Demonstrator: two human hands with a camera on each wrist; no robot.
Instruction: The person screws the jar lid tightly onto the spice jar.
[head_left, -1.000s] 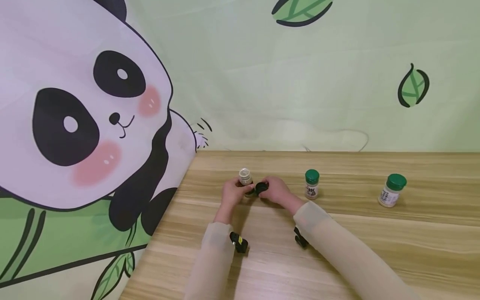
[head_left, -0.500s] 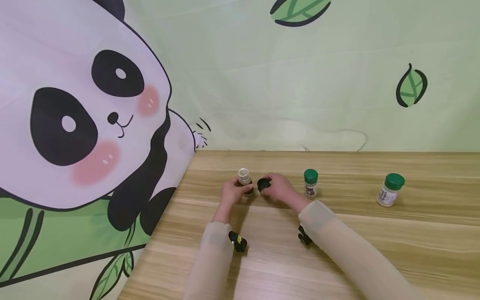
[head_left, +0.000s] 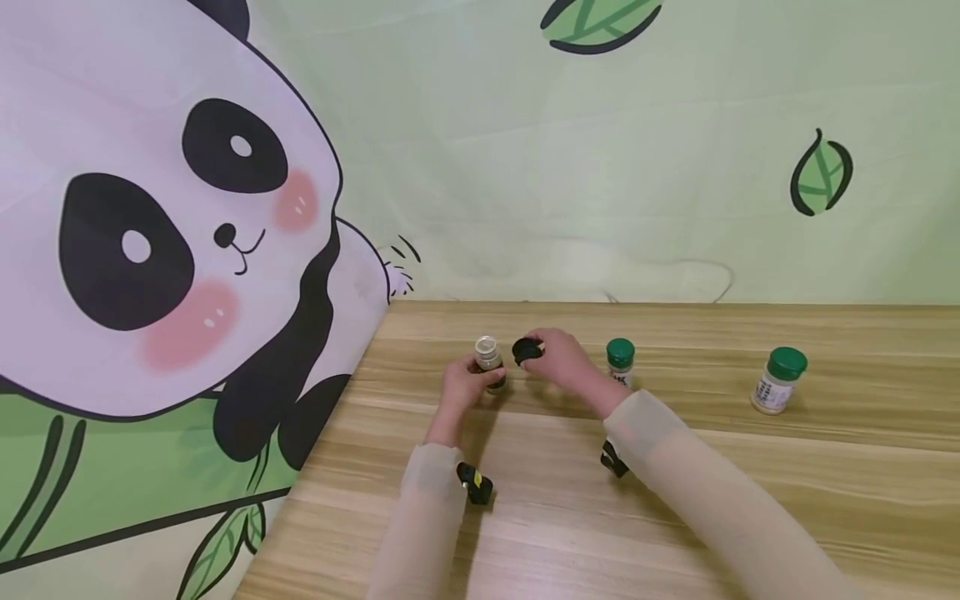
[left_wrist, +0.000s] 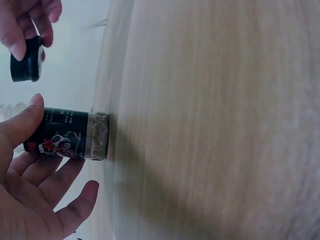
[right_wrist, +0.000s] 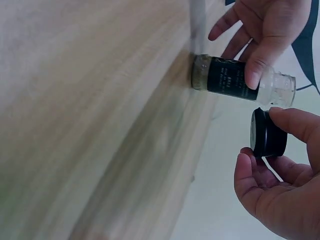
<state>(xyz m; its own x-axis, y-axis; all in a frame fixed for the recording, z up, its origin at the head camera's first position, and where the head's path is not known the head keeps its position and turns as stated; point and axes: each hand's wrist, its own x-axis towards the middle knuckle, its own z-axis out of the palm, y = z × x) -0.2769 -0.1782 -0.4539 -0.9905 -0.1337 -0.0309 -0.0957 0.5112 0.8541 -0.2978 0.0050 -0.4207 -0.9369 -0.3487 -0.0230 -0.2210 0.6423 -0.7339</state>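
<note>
A clear glass spice bottle (head_left: 487, 352) with a black label stands on the table, its mouth uncovered. My left hand (head_left: 461, 388) grips it from the left, thumb across the label (left_wrist: 62, 132) in the left wrist view. Just right of the bottle's mouth, my right hand (head_left: 564, 360) pinches a black cap (head_left: 527, 350) between thumb and fingers. The cap (right_wrist: 270, 136) is apart from the bottle (right_wrist: 231, 78) in the right wrist view. Brownish contents show at the bottle's base in both wrist views.
Two shakers with green lids stand to the right: a nearer shaker (head_left: 620, 354), partly behind the right forearm, and a farther shaker (head_left: 780, 382). The wooden table (head_left: 540, 533) ends at a panda-printed cloth (head_left: 480, 208) at the back and left.
My right hand has carried the black cap away from the bottle, slightly right and up. The left hand keeps its hold on the bottle, which has hardly moved.
</note>
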